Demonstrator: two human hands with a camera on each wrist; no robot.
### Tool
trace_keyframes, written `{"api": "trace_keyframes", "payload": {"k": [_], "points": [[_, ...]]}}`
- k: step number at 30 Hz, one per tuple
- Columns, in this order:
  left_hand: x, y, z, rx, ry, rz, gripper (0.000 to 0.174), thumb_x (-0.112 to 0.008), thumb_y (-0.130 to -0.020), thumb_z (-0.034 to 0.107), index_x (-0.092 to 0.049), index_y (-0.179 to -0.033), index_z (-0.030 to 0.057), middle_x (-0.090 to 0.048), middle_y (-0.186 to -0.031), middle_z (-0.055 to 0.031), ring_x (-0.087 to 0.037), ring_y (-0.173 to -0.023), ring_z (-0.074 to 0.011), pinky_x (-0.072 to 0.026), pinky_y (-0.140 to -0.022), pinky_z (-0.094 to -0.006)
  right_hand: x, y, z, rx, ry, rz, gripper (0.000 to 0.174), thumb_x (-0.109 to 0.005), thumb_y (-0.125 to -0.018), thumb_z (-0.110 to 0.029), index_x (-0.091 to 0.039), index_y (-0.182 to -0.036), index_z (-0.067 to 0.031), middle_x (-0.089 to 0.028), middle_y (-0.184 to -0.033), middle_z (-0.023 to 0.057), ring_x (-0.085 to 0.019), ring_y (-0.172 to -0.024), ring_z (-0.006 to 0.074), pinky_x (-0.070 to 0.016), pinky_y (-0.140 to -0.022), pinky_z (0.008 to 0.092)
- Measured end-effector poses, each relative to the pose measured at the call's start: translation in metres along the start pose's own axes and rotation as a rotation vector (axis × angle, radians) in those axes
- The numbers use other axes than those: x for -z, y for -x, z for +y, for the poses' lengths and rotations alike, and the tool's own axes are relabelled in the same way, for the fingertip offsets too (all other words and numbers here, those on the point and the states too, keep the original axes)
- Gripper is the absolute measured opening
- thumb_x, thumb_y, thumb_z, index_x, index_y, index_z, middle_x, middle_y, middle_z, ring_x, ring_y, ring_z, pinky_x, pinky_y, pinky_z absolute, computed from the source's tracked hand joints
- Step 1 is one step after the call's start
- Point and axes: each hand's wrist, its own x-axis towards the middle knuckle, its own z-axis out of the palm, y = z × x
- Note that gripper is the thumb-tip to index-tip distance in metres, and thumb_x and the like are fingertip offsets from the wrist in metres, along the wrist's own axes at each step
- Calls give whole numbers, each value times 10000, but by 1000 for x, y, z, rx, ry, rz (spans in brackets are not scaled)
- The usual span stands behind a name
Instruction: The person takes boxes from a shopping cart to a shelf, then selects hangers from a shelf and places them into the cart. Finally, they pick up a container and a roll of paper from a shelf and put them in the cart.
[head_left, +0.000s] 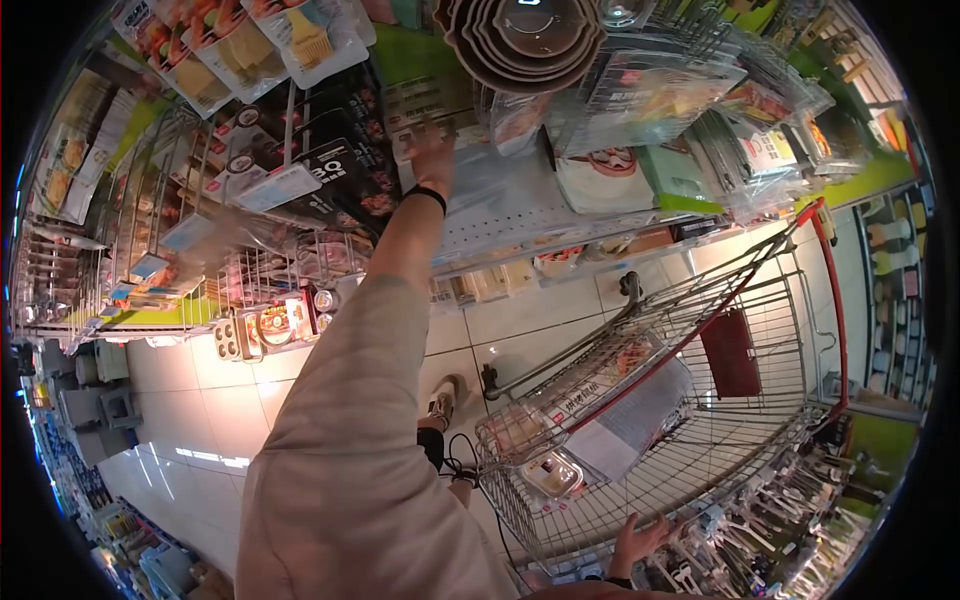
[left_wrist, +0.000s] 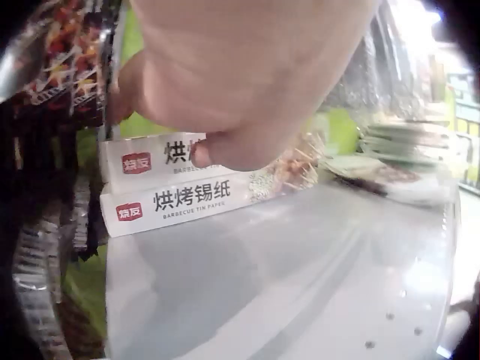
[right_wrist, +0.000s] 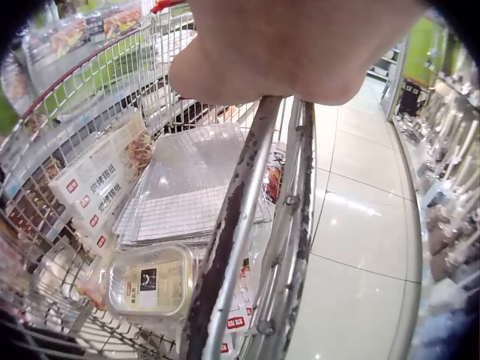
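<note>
My left hand (head_left: pixel 432 160), with a black band at the wrist, reaches onto the shelf. In the left wrist view it covers part of the upper of two stacked white boxes (left_wrist: pixel 135 162), with a fingertip at its front face. Beneath lies the second box of barbecue tin paper (left_wrist: pixel 202 201), its printed front fully in view. My right hand (head_left: pixel 637 543) is at the shopping cart (head_left: pixel 740 470), fingers extended. In the right wrist view that hand overlaps the top of the metal rail (right_wrist: pixel 244 187), and its fingertips are out of sight.
Inside the cart are tin paper boxes (right_wrist: pixel 97 176), wire grill nets (right_wrist: pixel 187 165) and a clear-lidded container (right_wrist: pixel 150 279). Nested bowls (head_left: pixel 520 45) sit on the shelf beyond my left hand. Black BBQ packs (head_left: pixel 340 170) hang to its left. Utensils (head_left: pixel 750 540) line the right side.
</note>
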Motion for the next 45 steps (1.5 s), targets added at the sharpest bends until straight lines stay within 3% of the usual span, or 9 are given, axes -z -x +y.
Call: {"api": "trace_keyframes", "payload": {"k": [13,16,20,24,26,30,34,41,45], "points": [[2,12,1,-69,32,-100,654,-365,-999,144,-162,-1598,313,-141,-1624,-244,-133,-1495,-463,-174,-1191,-590,-2,-2,7,25,9,2,691,-587,-935,-549,-522,-1276,48,-494,-1337,249,-164,-1478,467,-265,-1120,619],[-116,-23,1,-69,-74,110,677,-438,-937,252,-248,-1554,46,-294,-1548,-319,-225,-1461,-484,-216,-1191,-544,29,-2,-21,3,-136,46,720,-733,-856,-439,-510,-1345,40,-427,-1468,276,-191,-1468,476,-219,-1178,589],[17,70,57,-92,607,112,632,-613,-855,301,-479,-1392,-4,-560,-1322,-258,-542,-1193,-409,-432,-1028,-484,23,-8,-8,6,-41,22,674,-765,-776,-429,-582,-1282,-22,-545,-1355,225,-244,-1468,445,-246,-1184,545],[76,173,88,-529,818,112,431,-688,-865,273,-607,-1193,6,-621,-1143,-216,-590,-1099,-377,-479,-953,-446,27,-15,-7,17,-59,66,598,-758,-779,-443,-609,-1188,-32,-598,-1231,184,-248,-1464,454,-295,-1153,542],[141,231,98,-725,1030,-263,333,-718,-863,231,-651,-1096,2,-645,-1081,-192,-627,-1007,-364,-504,-898,-425,28,-16,-6,-17,-110,68,589,-756,-781,-452,-612,-1180,-44,-607,-1201,164,-254,-1464,446,-295,-1146,532],[240,348,108,-1132,1035,-344,340,-716,-891,215,-645,-1151,7,-664,-1038,-166,-651,-963,-316,-521,-853,-369,30,-15,-6,-46,-127,95,577,-749,-786,-462,-615,-1170,-53,-613,-1188,136,-265,-1469,418,-308,-1123,534],[298,435,138,-1135,711,-964,601,-712,-838,412,-579,-1236,-18,-590,-1247,-228,-600,-1148,-356,-480,-1000,-429,27,-17,-2,-39,-163,115,575,-746,-779,-463,-618,-1167,-58,-615,-1191,117,-273,-1475,390,-334,-1094,528],[197,500,272,-641,210,-778,1115,-770,-748,424,-160,-1510,-116,-274,-1496,-392,-409,-1364,-459,-389,-1123,-436,22,-12,11,-63,-355,159,588,-743,-748,-454,-623,-1153,-45,-620,-1185,130,-304,-1471,367,-360,-1065,524],[137,491,306,-289,71,-723,1125,-817,-740,302,-113,-1548,-38,-215,-1585,-286,-369,-1414,-391,-404,-1118,-460,22,-10,16,-90,-409,147,585,-741,-740,-441,-625,-1150,-40,-628,-1158,151,-322,-1466,357,-368,-1064,516]]}}
